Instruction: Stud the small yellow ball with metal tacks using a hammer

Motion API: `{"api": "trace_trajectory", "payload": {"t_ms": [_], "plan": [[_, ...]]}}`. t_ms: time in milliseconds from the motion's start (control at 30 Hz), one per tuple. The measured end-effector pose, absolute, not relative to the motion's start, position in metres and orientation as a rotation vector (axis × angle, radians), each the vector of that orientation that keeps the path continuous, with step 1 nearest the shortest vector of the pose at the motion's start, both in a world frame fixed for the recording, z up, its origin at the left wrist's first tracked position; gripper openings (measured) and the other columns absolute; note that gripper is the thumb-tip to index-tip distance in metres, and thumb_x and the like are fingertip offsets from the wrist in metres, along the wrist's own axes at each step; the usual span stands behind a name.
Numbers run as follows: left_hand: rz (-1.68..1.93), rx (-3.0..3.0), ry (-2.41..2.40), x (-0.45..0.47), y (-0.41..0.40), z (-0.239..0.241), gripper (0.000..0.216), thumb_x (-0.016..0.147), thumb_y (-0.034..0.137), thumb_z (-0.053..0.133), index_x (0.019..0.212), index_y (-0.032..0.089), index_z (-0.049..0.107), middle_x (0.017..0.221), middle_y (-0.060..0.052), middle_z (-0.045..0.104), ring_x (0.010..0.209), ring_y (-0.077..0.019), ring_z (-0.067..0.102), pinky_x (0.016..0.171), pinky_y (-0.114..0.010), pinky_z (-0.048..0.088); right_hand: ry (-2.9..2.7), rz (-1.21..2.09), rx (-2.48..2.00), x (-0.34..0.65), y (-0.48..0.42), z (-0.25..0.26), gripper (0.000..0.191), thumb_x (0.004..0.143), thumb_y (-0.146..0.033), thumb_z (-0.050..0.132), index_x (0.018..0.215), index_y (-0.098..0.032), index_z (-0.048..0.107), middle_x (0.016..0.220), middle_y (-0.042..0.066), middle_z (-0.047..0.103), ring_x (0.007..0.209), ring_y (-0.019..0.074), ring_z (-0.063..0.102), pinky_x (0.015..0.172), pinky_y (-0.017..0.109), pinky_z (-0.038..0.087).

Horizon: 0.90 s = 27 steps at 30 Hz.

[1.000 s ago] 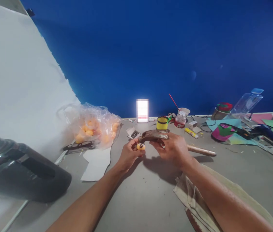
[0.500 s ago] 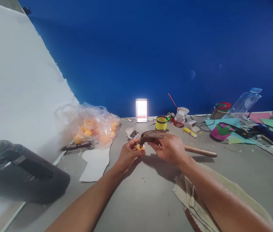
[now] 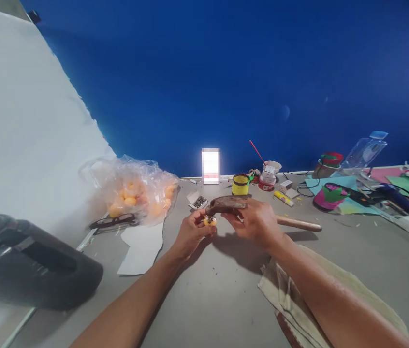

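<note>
Facing a blue wall (image 3: 175, 82) across the far side, over a grey desk (image 3: 190, 304). Noted a dark cylindrical container (image 3: 45, 266) at near left, tilted in view. Found a pale cloth (image 3: 291, 295) lying creased at near right, partly hidden by the right forearm. Logged a clear plastic bag (image 3: 148, 176) at far left, with orange balls (image 3: 130, 201) inside. Saw a hammer (image 3: 226, 205) at centre, dark head to the left, wooden handle out to the right. Recorded a sheet of white paper (image 3: 141, 251) nearer than the bag. Observed the right hand (image 3: 262, 224) on the hammer close to its head, fingers bent and closed round it. Observed the left hand (image 3: 191, 233) just left of the hammer head, fingers curled inward. Marked an open small box (image 3: 200, 202) of dark metal bits just beyond the left hand. Located a small orange piece (image 3: 210, 222) at centre, pinched in the left fingers, right below the hammer head, with shiny spots on top. Cannot tell whether hammer and piece touch.
</note>
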<state>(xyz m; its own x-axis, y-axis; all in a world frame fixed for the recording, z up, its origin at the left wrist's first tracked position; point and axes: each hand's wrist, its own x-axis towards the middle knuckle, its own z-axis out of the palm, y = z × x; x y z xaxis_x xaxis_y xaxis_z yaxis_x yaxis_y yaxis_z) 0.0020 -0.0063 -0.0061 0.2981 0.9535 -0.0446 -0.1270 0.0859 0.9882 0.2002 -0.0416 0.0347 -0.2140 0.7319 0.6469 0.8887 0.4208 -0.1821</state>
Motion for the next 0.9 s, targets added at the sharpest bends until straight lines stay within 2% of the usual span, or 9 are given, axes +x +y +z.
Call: {"api": "trace_trajectory", "payload": {"t_ms": [100,233,333,567,700,900], "plan": [[0.997,1.177,0.918,0.0019,-0.0066,-0.0055,0.050,0.061,0.019,0.086,0.108,0.015,0.071,0.081,-0.002,0.070,0.068,-0.0131,0.060,0.064,-0.027,0.046,-1.957,-0.338,-1.384,0.2002,-0.0424,0.0370,0.026,0.095,-0.041,0.058,0.098,-0.024,0.078,0.077,0.004,0.074,0.069,0.0179,0.063,0.062,0.028,0.035],[1.008,1.190,0.901,0.0019,-0.0070,-0.0055,0.043,0.061,0.021,0.087,0.101,0.015,0.072,0.082,-0.003,0.071,0.065,-0.0128,0.061,0.065,-0.028,0.048,-2.085,-0.272,-1.411,0.2009,-0.0413,0.0368,0.021,0.092,-0.038,0.061,0.095,-0.024,0.077,0.081,0.003,0.076,0.068,0.0172,0.063,0.060,0.028,0.033],[1.007,1.185,0.909,0.0021,-0.0071,-0.0062,0.046,0.063,0.024,0.087,0.105,0.014,0.071,0.080,-0.003,0.070,0.067,-0.0140,0.063,0.064,-0.028,0.048,-2.017,-0.296,-1.398,0.2010,-0.0412,0.0366,0.022,0.091,-0.039,0.062,0.091,-0.023,0.077,0.077,0.004,0.074,0.068,0.0175,0.064,0.061,0.028,0.035],[1.015,1.174,0.930,0.0010,-0.0055,-0.0075,0.048,0.065,0.022,0.084,0.111,0.015,0.070,0.078,-0.001,0.069,0.067,-0.0138,0.063,0.068,-0.029,0.051,-2.082,-0.251,-1.427,0.2021,-0.0416,0.0379,0.023,0.092,-0.039,0.062,0.099,-0.023,0.077,0.082,0.006,0.076,0.073,0.0201,0.067,0.062,0.028,0.038],[1.024,1.148,0.946,0.0013,-0.0056,-0.0069,0.057,0.062,0.021,0.086,0.115,0.016,0.068,0.085,-0.002,0.070,0.072,-0.0141,0.064,0.068,-0.028,0.051,-1.973,-0.307,-1.419,0.2027,-0.0415,0.0387,0.025,0.093,-0.041,0.061,0.100,-0.022,0.077,0.080,0.006,0.076,0.072,0.0196,0.067,0.064,0.028,0.040],[1.007,1.255,0.939,0.0029,-0.0070,-0.0061,0.043,0.064,0.024,0.083,0.104,0.015,0.069,0.078,0.000,0.068,0.061,-0.0111,0.057,0.060,-0.026,0.046,-2.073,-0.207,-1.425,0.2004,-0.0411,0.0376,0.021,0.091,-0.039,0.065,0.101,-0.025,0.077,0.085,0.004,0.078,0.075,0.0197,0.069,0.063,0.028,0.039]]}}
